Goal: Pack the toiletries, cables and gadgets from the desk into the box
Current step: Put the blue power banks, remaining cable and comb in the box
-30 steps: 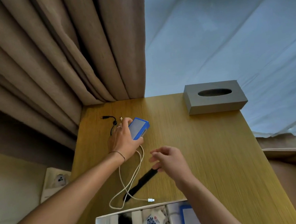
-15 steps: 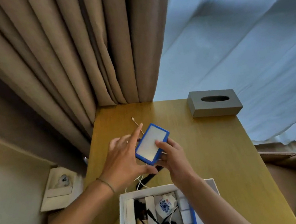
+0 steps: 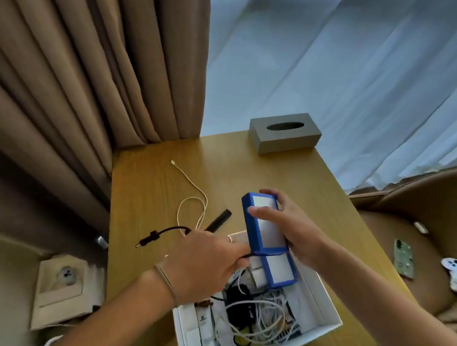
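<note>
Fingers of right hand (image 3: 293, 228) clamp the blue-edged power bank (image 3: 264, 224) at frame centre, above the white box (image 3: 318, 293). Left hand (image 3: 205, 263) fingers curl at its lower end. White cable (image 3: 191, 190), black cable (image 3: 162, 233) and comb (image 3: 218, 220) lie on the surface (image 3: 330, 201) at upper left.

Blue-edged white power bank (image 3: 264, 224) held upright over the far end of the white box (image 3: 322, 301). A second blue-edged one (image 3: 280, 270) lies inside beside tangled white cables (image 3: 262, 317). On the desk (image 3: 328, 187): cream cable (image 3: 192, 196), black cable (image 3: 162, 233), black comb (image 3: 219, 219).
</note>
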Action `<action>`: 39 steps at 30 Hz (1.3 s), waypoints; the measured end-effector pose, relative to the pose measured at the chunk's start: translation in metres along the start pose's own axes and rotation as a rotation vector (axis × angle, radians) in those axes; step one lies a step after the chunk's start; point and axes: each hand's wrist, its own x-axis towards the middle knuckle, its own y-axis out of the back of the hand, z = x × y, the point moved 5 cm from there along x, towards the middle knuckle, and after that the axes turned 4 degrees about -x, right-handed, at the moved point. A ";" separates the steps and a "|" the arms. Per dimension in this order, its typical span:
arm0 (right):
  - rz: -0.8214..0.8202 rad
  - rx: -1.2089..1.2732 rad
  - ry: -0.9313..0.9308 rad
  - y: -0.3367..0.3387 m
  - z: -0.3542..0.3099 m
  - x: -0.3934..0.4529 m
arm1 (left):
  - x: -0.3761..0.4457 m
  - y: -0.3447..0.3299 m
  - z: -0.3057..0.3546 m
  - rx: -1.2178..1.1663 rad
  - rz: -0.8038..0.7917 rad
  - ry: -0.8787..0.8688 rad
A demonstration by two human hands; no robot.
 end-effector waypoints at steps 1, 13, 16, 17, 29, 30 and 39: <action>0.036 -0.116 -0.005 0.002 0.006 -0.004 | 0.000 -0.006 0.009 0.031 -0.016 -0.031; 0.092 -0.931 0.019 0.031 0.076 -0.026 | -0.036 -0.070 0.013 0.186 -0.478 -0.008; 0.107 -1.088 0.012 0.028 0.085 -0.027 | -0.040 -0.082 0.013 0.167 -0.496 0.005; 0.101 -1.143 0.004 0.026 0.088 -0.028 | -0.038 -0.086 0.015 0.178 -0.494 -0.007; -0.024 -1.565 -0.095 0.013 0.096 -0.020 | -0.005 -0.121 -0.006 -0.446 -0.471 0.329; -0.058 -1.596 -0.100 0.011 0.098 -0.018 | -0.004 -0.125 -0.009 -0.481 -0.478 0.358; -0.090 -1.769 0.046 -0.001 0.098 -0.009 | -0.004 -0.143 -0.012 -0.293 -0.183 0.311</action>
